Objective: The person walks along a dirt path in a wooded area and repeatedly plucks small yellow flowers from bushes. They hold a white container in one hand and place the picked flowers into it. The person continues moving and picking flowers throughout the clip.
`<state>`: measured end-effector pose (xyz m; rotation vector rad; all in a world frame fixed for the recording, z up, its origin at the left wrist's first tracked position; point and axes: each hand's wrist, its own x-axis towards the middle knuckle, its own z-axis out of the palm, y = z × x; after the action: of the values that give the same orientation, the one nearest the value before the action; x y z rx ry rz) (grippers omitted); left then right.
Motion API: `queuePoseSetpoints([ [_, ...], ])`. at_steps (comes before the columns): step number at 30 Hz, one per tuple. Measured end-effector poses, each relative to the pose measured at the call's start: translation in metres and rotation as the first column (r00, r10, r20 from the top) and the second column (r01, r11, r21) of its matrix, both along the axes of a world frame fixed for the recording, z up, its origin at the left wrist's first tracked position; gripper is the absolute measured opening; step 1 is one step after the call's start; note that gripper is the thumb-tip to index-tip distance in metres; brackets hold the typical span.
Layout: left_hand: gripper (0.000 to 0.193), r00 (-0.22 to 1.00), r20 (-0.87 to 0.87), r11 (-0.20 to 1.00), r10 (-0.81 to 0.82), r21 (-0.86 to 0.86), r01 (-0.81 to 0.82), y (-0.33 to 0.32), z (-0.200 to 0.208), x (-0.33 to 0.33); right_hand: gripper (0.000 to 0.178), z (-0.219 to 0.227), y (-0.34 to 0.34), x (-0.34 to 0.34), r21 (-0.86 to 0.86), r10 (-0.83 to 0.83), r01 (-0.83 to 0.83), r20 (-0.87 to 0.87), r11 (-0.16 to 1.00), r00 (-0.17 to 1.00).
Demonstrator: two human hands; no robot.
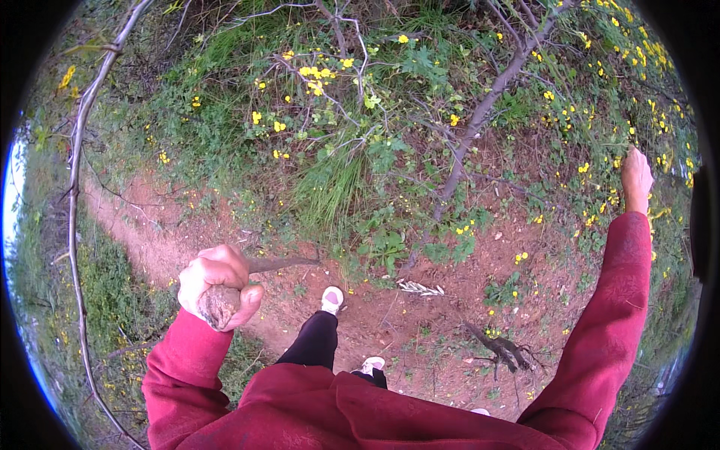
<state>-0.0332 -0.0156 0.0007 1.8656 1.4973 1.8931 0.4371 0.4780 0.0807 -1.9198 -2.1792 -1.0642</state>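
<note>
My left hand (217, 281) is wrapped round a thick wooden stick (281, 264). The stick's rough butt end points up beside my thumb, and its thinner part leans away to the right above the dirt. At the far right my right arm is stretched out, and my right hand (637, 178) is closed among green stems with yellow flowers (583, 168). Whatever those fingers grip, if anything, is too small and hidden to make out. Both my sleeves are red.
A long bare branch (73, 187) arches down the left side. A slanting trunk (469, 135) rises from the weedy bank ahead. Reddish dirt path (142, 232) runs under my white shoes (332, 299). A dark broken stump (499, 346) lies at the lower right.
</note>
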Motion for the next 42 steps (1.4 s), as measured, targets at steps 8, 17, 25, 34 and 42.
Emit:
queuePoseSetpoints([
  [8, 0.031, 0.999, 0.000, 0.999, 0.049, 0.015, -0.049, -0.022, -0.009, 0.011, 0.031, 0.013, -0.018, 0.003, 0.009, -0.180, 0.188, -0.244, 0.982, 0.953],
  [17, 0.035, 0.995, 0.087, 0.999, 0.040, 0.023, -0.042, -0.043, -0.023, 0.042, 0.026, -0.018, -0.012, 0.181, 0.184, 0.295, 0.360, -0.913, 0.915, -0.283],
  [25, 0.028, 0.994, -0.088, 0.998, 0.067, -0.014, -0.068, -0.034, -0.032, 0.069, 0.024, 0.029, -0.172, 0.241, 0.471, 0.378, -0.074, -0.782, 0.879, -0.495],
  [34, 0.024, 0.979, -0.192, 0.997, 0.074, 0.019, -0.072, -0.014, -0.033, 0.093, 0.040, 0.036, -0.356, 0.329, 0.447, 0.377, -0.053, -0.807, 0.893, -0.455],
  [42, 0.029, 0.978, -0.207, 1.000, -0.009, -0.010, 0.007, 0.061, -0.022, 0.122, 0.025, 0.002, -0.568, 0.366, 0.499, 0.517, 0.193, -0.669, 0.845, -0.533],
])
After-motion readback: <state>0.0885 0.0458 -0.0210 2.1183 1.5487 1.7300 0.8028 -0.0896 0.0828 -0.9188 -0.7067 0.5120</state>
